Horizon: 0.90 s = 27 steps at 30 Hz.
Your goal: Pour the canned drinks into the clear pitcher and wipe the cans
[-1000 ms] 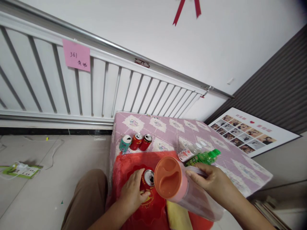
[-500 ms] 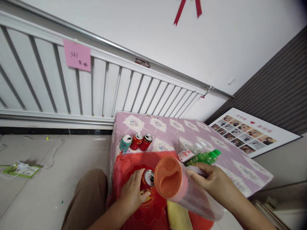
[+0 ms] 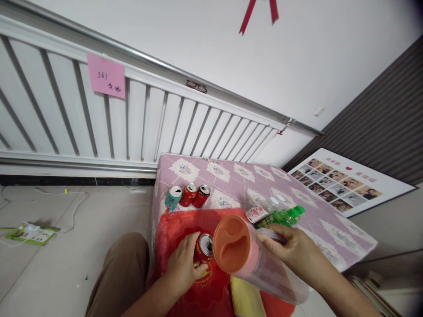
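My left hand [image 3: 185, 262] is wrapped around the side of an opened red drink can [image 3: 205, 246], which stands upright over a red scalloped tray [image 3: 201, 297]. Gripped by its handle in my right hand [image 3: 292, 246] is a clear plastic pitcher [image 3: 274, 273] with an orange lid [image 3: 232, 244]. The pitcher is tilted, its lid end toward the can and close beside it. Whether lid and can touch, I cannot tell. No liquid stream shows between them. Below the pitcher lies a folded yellow cloth [image 3: 246, 297].
A teal can [image 3: 172, 197] and two red cans [image 3: 189, 195] stand on the patterned tablecloth [image 3: 228, 174]. Green-capped bottles [image 3: 282, 216] and a pink-white bottle [image 3: 259, 211] lie at the right. A white radiator [image 3: 139, 119] runs behind. A power strip [image 3: 31, 234] lies on the floor.
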{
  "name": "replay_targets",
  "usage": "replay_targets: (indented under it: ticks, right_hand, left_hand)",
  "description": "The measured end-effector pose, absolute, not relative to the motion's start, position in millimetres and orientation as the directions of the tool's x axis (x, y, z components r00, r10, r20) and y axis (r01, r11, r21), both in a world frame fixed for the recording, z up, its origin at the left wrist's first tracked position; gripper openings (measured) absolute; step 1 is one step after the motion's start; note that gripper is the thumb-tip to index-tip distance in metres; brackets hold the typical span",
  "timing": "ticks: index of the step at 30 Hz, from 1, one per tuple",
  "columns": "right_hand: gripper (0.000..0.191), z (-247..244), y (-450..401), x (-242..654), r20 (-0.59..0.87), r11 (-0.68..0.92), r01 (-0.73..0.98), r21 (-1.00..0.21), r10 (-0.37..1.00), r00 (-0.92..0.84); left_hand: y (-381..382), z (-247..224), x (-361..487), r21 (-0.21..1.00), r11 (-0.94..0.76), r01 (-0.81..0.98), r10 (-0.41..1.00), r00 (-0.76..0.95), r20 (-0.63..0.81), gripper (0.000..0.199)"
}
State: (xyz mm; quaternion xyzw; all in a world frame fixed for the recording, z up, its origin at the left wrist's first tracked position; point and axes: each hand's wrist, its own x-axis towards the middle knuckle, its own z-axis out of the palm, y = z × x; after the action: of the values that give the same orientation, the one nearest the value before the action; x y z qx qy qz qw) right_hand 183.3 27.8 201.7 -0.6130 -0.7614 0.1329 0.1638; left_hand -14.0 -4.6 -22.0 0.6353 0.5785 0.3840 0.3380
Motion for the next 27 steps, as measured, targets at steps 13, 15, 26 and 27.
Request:
replay_targets:
  ticks: [13,15,26,27]
  right_hand:
    - [0.026,199.5,29.0,185.6,0.059,0.205,0.893,-0.401,0.978,-0.199]
    - [0.026,199.3,29.2,186.2,0.067,0.209,0.893,-0.399,0.978,-0.198]
    - [0.026,199.4,30.7,187.2,0.09,0.216,0.864,-0.454,0.976,-0.197]
    - [0.025,199.2,30.9,187.4,0.087,0.217,0.864,-0.454,0.976,-0.2]
  left_hand:
    - [-4.5,-23.8,-13.8,0.859,-0.103,0.502,0.995,0.046,0.092,0.079]
    - [-4.4,-22.9,-14.0,0.861,-0.096,0.5,0.995,0.049,0.083,0.078]
    - [-3.8,-19.6,-14.6,0.865,-0.092,0.493,0.996,0.053,0.076,0.077]
    - [-4.0,-20.0,-14.5,0.864,-0.091,0.495,0.996,0.052,0.075,0.077]
